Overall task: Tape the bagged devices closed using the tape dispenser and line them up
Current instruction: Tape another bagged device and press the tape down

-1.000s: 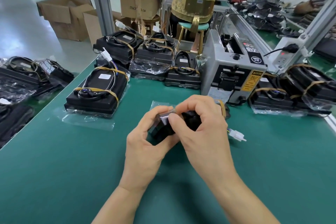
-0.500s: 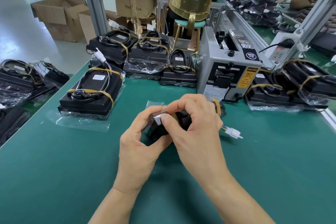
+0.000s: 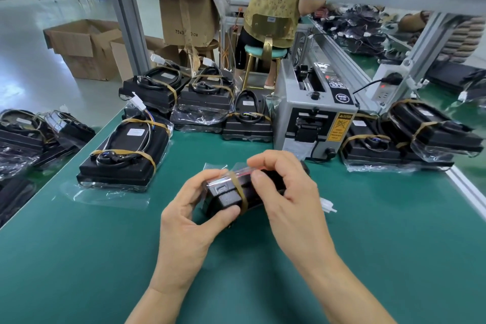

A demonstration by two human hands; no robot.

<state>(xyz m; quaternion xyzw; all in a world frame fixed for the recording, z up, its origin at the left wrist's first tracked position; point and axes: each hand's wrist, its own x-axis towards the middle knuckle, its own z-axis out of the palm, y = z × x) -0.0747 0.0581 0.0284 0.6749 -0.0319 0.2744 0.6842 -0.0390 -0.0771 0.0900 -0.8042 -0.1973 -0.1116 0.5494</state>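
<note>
Sealing step – left hand [image 3: 189,221] grips bagged device [image 3: 231,193] above bench [image 3: 79,271], right hand [image 3: 286,192] fingers pinch bag flap down. Next, likely: tape from tape dispenser [image 3: 313,123] – then line up.

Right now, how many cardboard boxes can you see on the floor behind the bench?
3. One open box at far left, a smaller one beside the frame post, and a tall taped box behind them. More may be hidden.

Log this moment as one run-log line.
left hand: grips bagged device | right hand: pinches bag flap | tape dispenser: behind, untouched
</note>
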